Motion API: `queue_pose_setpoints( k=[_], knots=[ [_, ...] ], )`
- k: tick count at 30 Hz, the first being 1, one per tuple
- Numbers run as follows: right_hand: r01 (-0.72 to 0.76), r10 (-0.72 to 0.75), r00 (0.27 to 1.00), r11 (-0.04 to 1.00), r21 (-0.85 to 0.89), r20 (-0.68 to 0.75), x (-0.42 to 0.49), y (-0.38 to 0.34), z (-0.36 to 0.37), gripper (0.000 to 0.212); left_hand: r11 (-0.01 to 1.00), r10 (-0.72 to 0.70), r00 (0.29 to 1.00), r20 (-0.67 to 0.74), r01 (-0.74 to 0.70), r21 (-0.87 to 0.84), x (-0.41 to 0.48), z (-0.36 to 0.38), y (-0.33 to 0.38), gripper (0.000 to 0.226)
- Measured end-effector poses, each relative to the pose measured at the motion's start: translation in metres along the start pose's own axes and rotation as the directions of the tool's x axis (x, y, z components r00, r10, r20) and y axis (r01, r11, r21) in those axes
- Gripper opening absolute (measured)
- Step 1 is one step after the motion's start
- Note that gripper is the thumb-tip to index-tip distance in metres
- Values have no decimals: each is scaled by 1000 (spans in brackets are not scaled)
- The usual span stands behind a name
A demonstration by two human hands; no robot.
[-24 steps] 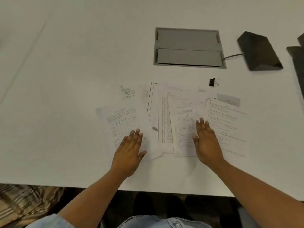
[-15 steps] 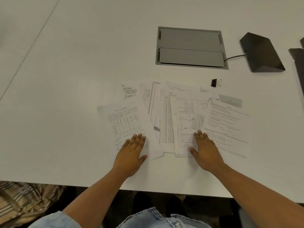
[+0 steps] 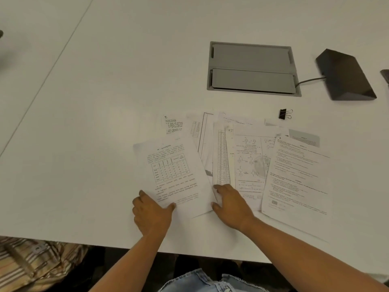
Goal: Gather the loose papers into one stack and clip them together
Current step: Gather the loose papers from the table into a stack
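A white table carries a grey flap hatch, a dark wedge device, the fanned papers and, just beyond them, a black binder clip. The left hand pinches the tabulated sheet at its near edge. The right hand pinches the middle papers with curled fingers.

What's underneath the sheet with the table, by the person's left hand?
A handwritten note and a bordered sheet poke out from beneath the table sheet. The left hand pinches its corner, fingers hidden below. The rest is covered.
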State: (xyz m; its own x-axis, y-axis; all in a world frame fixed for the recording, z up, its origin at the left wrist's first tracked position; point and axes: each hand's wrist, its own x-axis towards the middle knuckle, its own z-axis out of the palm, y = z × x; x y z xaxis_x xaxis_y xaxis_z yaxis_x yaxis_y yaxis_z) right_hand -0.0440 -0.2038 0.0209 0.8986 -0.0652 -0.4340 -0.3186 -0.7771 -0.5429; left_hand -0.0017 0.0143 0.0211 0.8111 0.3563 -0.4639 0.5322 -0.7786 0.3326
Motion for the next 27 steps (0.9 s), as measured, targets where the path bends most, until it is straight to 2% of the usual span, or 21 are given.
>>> queue_pose_setpoints(
  k=[2, 4, 7, 11, 15, 19, 21, 23, 25, 27],
  knots=[
    [-11, 11, 1000, 1000, -14, 20, 2, -3, 3, 65, 985, -83, 996, 44, 89, -150, 7, -5, 4, 117],
    [-19, 20, 1000, 1000, -17, 22, 3, -3, 4, 65, 955, -140, 987, 82, 156, -252, 13, -11, 5, 107],
    [-10, 10, 1000, 1000, -19, 14, 4, -2, 3, 65, 944, -152, 981, 118, 179, -279, 20, -17, 3, 81],
    [-5, 5, 1000, 1000, 17, 16, 7, -2, 1, 62, 956, -80, 993, 83, 100, -275, 26, -20, 4, 39],
    [-46, 46, 999, 992, 117, -1, 3, 1, -10, 56, 917, 5, 997, 78, 27, -399, 25, -20, 5, 37],
    [-111, 143, 973, 978, 179, -182, -6, 25, -35, 41, 889, 79, 996, 44, -50, -456, 12, -32, 10, 31],
    [-168, 221, 933, 966, 198, -285, -12, 47, -53, 38, 879, 119, 992, 47, -83, -469, 5, -36, 11, 30],
    [-252, 330, 861, 938, 240, -386, -20, 76, -72, 38, 862, 141, 989, 50, -98, -497, -2, -40, 13, 28],
    [-373, 479, 753, 875, 307, -450, -32, 109, -88, 43, 841, 138, 989, 46, -92, -533, -6, -43, 15, 28],
    [-547, 638, 619, 768, 333, -458, -46, 140, -101, 52, 823, 131, 990, 46, -83, -562, -8, -45, 17, 28]
  ],
)
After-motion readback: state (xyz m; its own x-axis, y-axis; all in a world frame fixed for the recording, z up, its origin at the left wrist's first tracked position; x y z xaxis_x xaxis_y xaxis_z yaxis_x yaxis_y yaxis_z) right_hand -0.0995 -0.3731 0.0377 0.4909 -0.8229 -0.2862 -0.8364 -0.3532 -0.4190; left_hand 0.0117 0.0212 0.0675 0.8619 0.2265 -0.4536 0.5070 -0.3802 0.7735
